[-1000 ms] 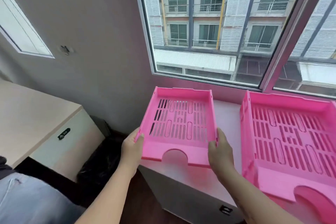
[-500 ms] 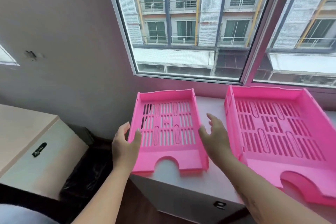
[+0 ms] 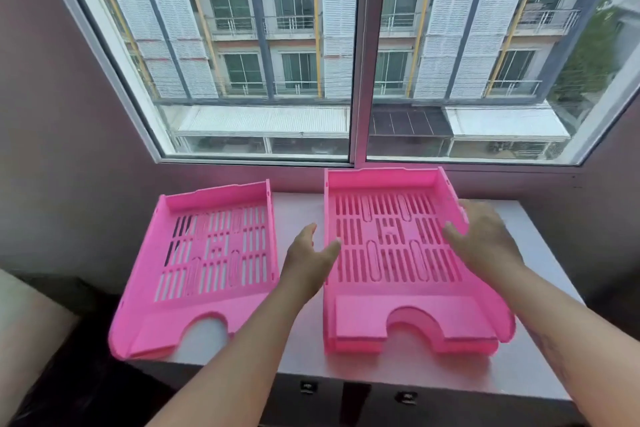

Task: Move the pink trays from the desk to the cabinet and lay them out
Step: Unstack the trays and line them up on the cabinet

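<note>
Two pink slotted trays lie side by side on the white cabinet top (image 3: 540,329) under the window. The left tray (image 3: 207,263) sits slightly askew, its front left corner past the cabinet's edge. The right pink stack (image 3: 391,250) looks like two trays nested, square to the window. My left hand (image 3: 308,260) hovers open at the left wall of the right stack, thumb over its rim. My right hand (image 3: 485,236) is open at that stack's right wall, fingers spread. Neither hand holds anything.
A large window (image 3: 356,52) rises just behind the cabinet. Two cabinet door handles (image 3: 308,386) show below the front edge. A beige desk corner (image 3: 20,333) is at the lower left, with a dark gap between it and the cabinet.
Both hands let go of the left tray, which now rests on the cabinet, and moved right to either side of the right stack. The view swung right.
</note>
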Action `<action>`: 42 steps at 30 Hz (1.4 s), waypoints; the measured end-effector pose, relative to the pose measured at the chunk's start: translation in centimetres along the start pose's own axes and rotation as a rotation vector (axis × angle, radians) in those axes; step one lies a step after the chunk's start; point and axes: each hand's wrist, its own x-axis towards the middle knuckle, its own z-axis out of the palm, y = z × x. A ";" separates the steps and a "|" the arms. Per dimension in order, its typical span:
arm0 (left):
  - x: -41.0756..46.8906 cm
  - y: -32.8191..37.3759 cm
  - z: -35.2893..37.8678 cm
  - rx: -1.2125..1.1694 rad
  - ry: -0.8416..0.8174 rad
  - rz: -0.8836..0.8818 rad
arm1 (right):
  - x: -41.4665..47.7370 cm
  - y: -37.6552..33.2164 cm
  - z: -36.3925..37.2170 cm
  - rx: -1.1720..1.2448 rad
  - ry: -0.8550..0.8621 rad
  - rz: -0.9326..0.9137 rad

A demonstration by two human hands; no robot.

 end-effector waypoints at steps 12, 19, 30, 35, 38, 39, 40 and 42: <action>1.2 0.3 0.4 0.200 0.072 -0.057 | -0.9 3.4 1.9 0.212 -0.277 0.147; 3.4 -1.0 -2.8 0.221 0.065 -0.048 | -1.2 0.6 4.3 0.243 -0.231 0.158; 5.8 -0.6 -3.2 0.205 0.036 0.079 | -1.2 -0.1 3.4 0.351 -0.126 0.220; 5.7 1.6 -0.6 0.196 -0.013 0.180 | -1.9 2.2 0.8 0.331 -0.045 0.244; 4.8 3.2 2.6 0.224 -0.054 0.208 | -2.2 5.2 -1.3 0.329 -0.011 0.265; 4.4 3.8 3.7 0.217 -0.072 0.211 | -2.3 6.4 -2.0 0.325 0.000 0.272; 4.0 4.4 5.0 0.209 -0.089 0.210 | -2.3 7.6 -2.7 0.319 0.009 0.279; 3.1 5.6 7.6 0.207 -0.119 0.220 | -2.4 10.2 -4.2 0.309 0.023 0.292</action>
